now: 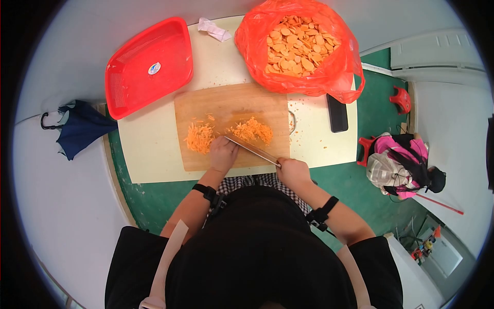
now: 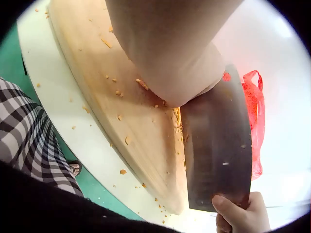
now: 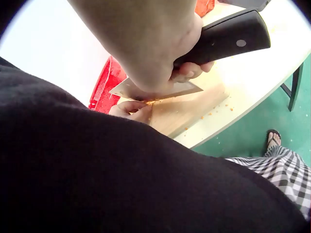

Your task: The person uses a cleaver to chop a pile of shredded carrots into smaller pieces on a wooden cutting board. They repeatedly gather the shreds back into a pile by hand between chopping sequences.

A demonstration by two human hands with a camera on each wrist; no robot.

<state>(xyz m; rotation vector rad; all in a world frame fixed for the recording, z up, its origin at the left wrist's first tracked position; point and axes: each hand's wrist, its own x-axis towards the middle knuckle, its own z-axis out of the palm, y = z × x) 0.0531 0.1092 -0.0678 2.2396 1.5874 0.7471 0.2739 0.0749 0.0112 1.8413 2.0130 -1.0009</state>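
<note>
My right hand [image 1: 295, 173] grips the black handle [image 3: 233, 39] of a cleaver [image 2: 218, 141], whose broad blade slants across the front half of a wooden cutting board [image 1: 231, 98]. Beside the blade's far end, my left hand [image 1: 224, 153] rests low over the board with bent fingers. Orange carrot shows at its thumb and fingers in the right wrist view; most of that piece is hidden. One heap of carrot shreds [image 1: 198, 138] lies left of the blade, by the left hand. A second heap of shreds [image 1: 254, 130] lies just beyond the blade.
A red plastic bag [image 1: 252, 56] full of carrot slices [image 1: 303, 49] stands at the back right, a red basket [image 1: 154, 87] at the back left. A phone [image 1: 337, 114] lies near the table's right edge. Crumpled paper [image 1: 214, 30] is at the back. Carrot bits [image 2: 123, 172] dot the table.
</note>
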